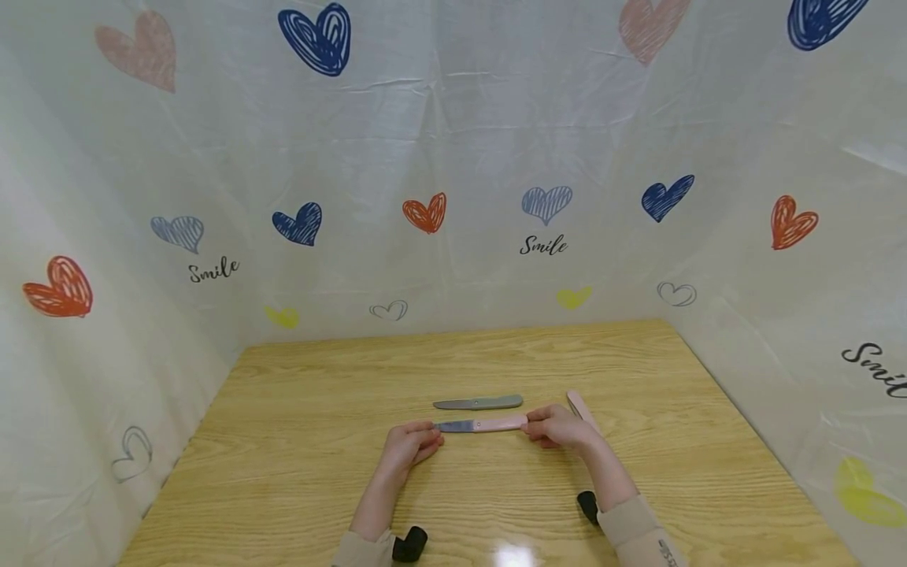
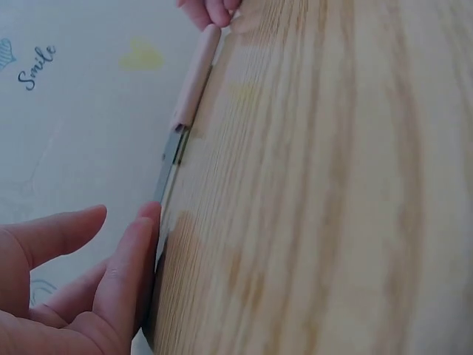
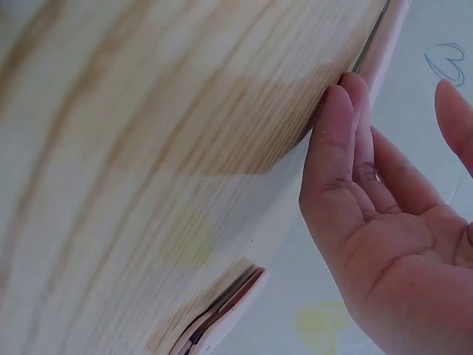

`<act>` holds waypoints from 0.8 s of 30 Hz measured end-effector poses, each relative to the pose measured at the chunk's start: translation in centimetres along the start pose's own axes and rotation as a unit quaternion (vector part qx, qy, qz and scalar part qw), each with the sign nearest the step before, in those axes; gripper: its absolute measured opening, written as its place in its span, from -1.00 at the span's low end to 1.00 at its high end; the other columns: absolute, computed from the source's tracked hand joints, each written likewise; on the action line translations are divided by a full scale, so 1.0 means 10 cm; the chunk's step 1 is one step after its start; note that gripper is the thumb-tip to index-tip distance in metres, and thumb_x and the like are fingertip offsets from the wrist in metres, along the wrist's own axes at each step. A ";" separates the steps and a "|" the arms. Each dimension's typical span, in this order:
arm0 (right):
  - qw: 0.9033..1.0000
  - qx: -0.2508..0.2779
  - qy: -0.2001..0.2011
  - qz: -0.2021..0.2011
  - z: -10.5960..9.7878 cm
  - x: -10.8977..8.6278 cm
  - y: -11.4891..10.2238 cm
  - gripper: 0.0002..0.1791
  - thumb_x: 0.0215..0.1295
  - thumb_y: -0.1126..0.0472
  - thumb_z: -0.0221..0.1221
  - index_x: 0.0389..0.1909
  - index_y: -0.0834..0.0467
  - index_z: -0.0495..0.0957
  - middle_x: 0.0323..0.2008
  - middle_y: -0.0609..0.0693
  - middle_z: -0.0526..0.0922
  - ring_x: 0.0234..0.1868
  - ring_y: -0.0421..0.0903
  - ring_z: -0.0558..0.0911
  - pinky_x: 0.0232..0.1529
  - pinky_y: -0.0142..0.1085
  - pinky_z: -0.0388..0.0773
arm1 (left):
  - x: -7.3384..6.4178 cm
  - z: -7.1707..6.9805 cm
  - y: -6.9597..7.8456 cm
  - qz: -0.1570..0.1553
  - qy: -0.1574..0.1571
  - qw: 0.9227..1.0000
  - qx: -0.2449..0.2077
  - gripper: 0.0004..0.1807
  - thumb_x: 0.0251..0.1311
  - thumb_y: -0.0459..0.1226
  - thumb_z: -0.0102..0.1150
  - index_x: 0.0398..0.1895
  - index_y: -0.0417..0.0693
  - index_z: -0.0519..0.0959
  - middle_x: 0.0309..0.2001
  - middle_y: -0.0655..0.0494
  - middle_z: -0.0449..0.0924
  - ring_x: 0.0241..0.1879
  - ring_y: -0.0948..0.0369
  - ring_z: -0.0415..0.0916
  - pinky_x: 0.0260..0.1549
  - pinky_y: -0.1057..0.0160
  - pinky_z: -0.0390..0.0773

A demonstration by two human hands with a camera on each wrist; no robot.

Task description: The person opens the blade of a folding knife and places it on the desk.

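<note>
A pink-handled knife [image 1: 499, 424] lies flat on the wooden table, its blade to the left. My left hand [image 1: 409, 446] is at the blade's tip, fingertips touching it; in the left wrist view the thumb [image 2: 63, 235] stands apart from the fingers. At the handle's end is my right hand [image 1: 560, 428]; the right wrist view has its nearly straight fingers [image 3: 336, 140] against the handle, thumb held away. Just behind lies a knife with a grey-green handle [image 1: 499, 402], parallel to it. Another pink-handled knife [image 1: 579, 405] slants beside my right hand, which partly hides it.
The wooden table [image 1: 319, 394] reaches back to a white curtain [image 1: 482, 157] printed with hearts and the word Smile. The curtain also hangs along the left and right sides. Black wrist devices [image 1: 409, 545] sit at both sleeves.
</note>
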State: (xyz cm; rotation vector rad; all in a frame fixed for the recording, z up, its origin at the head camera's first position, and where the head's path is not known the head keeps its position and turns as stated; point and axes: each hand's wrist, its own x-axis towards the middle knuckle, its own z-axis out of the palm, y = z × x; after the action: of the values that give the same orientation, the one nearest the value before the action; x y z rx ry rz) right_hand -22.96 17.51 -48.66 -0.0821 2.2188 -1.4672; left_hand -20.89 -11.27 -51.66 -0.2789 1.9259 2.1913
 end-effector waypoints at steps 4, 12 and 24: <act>1.000 -0.004 0.000 -0.002 0.00 0.00 0.01 -0.43 0.38 0.26 0.12 0.24 0.59 0.29 0.06 0.33 0.57 0.05 0.16 0.59 0.00 -0.07 0.61 | 0.00 -0.02 -0.01 -0.006 -0.006 1.000 0.002 -0.51 0.26 -0.53 0.09 0.19 -0.71 0.28 -0.17 -0.29 0.65 -0.27 0.21 0.65 -0.18 0.29 0.67; 1.000 -0.008 0.007 -0.004 0.00 0.01 0.03 -0.44 0.44 0.19 0.07 0.23 0.57 0.31 0.02 0.29 0.61 0.04 0.16 0.60 -0.07 -0.10 0.62 | 0.00 -0.06 -0.02 -0.006 -0.026 0.999 0.018 -0.51 0.30 -0.50 0.05 0.23 -0.67 0.26 -0.13 -0.23 0.63 -0.23 0.20 0.65 -0.17 0.30 0.66; 0.999 -0.006 0.023 -0.026 0.00 0.00 0.06 -0.42 0.45 0.19 0.07 0.24 0.59 0.28 0.02 0.31 0.61 0.01 0.15 0.61 -0.07 -0.09 0.62 | 0.00 -0.06 -0.01 -0.008 -0.026 0.999 0.017 -0.50 0.31 -0.47 0.05 0.23 -0.67 0.26 -0.14 -0.18 0.64 -0.24 0.22 0.65 -0.16 0.29 0.67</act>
State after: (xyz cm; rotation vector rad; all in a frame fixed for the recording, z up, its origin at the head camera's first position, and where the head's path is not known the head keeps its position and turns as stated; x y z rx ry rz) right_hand -22.81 17.76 -49.22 -0.1121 2.2780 -1.4988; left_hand -20.84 -11.80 -51.82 -0.2283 1.9253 2.1318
